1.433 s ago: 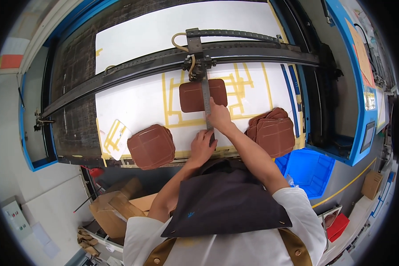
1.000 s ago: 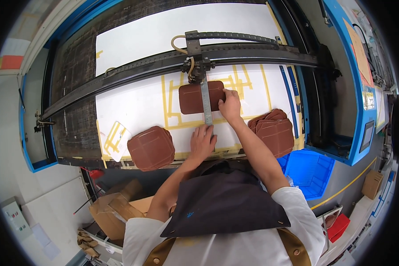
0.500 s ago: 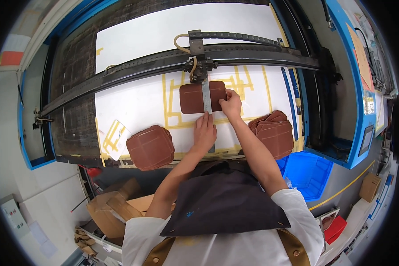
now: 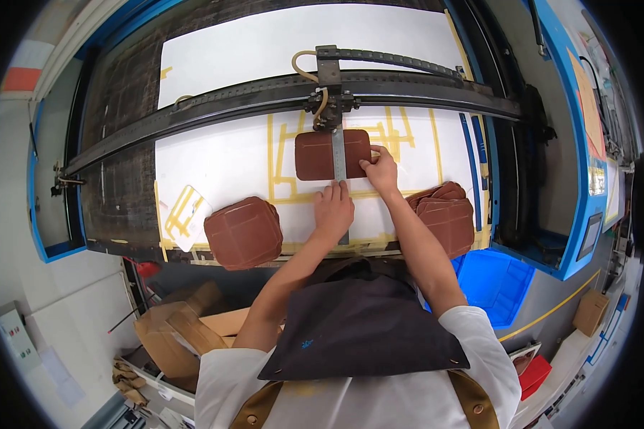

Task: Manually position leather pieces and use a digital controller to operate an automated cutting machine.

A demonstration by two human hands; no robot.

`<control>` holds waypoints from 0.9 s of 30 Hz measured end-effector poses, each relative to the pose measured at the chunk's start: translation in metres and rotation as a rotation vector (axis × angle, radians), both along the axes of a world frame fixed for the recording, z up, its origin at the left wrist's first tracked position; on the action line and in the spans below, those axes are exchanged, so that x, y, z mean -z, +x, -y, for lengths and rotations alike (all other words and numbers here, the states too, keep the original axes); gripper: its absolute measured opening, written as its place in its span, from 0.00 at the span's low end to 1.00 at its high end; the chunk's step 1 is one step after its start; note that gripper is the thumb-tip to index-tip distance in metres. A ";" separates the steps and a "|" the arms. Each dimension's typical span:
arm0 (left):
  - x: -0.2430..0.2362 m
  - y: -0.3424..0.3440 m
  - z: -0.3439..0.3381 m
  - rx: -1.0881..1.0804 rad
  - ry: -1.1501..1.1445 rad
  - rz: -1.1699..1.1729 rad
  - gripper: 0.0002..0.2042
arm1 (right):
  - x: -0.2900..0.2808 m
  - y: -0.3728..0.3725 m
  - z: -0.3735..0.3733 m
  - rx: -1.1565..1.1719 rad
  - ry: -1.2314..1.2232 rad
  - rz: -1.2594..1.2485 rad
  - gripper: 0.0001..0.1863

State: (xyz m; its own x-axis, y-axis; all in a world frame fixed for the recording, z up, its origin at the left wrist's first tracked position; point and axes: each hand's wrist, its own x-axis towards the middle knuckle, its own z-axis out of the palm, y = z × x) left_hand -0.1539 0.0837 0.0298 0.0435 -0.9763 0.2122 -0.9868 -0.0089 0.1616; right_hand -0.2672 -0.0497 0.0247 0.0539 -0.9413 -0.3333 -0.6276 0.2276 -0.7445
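Right hand [image 4: 381, 174] now at leather's [image 4: 315, 156] edge

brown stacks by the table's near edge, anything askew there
Yes, the right stack: its pieces are fanned unevenly, with corners sticking out at the top. The left stack is neater, its edges only slightly offset.

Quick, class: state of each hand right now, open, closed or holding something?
Left hand: open, fingers laid on the ruler.
Right hand: closed, pinching the brown piece at its right edge.
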 end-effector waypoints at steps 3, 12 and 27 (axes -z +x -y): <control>-0.001 -0.001 0.003 -0.007 -0.010 0.023 0.21 | 0.007 -0.004 0.002 -0.002 0.003 0.045 0.26; 0.002 0.000 0.007 0.003 -0.006 0.077 0.23 | 0.015 -0.007 0.006 0.093 0.030 0.021 0.14; -0.002 0.011 0.023 0.107 -0.044 0.049 0.20 | 0.000 -0.004 0.014 0.022 0.062 -0.164 0.17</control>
